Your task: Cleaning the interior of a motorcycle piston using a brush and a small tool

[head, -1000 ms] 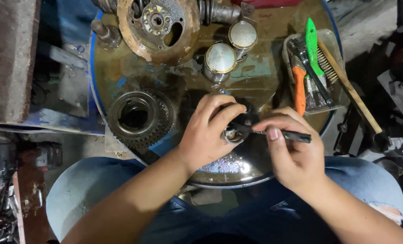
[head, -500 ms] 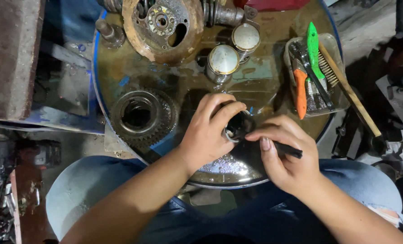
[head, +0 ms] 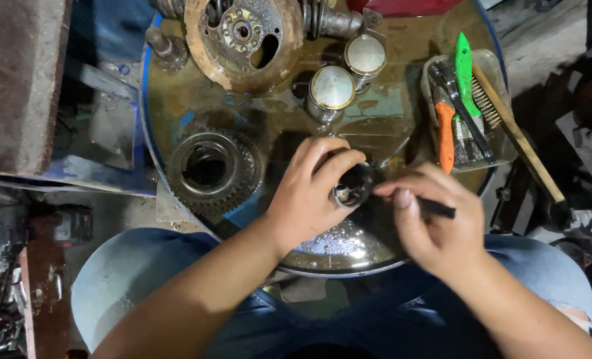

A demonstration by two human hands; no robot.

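The left hand (head: 306, 199) curls its grip tight around a small dark cylindrical metal part (head: 354, 185), glossy and oily, held just above the shallow shiny metal bowl (head: 339, 256) at the near edge of the round drum top (head: 176, 100) that serves as the desk. The right hand (head: 435, 226) pinches a slim black-handled tool (head: 439, 209), its grip narrow and closed on the handle, the working end at the part's open mouth. The drum top is rusty, wet and blue-rimmed. Left of the bowl lies a dark toothed gear ring (head: 213, 169), greasy and coarse. Beyond the bowl stand two squat pistons (head: 332, 90) with pale flat crowns, and farther back a rusted round flange plate (head: 243, 40) with holes. Right of the bowl, a clear plastic tray (head: 492, 70) holds a green-handled brush (head: 464, 66), an orange-handled tool (head: 445, 133) and a wooden-handled wire brush (head: 515, 133).
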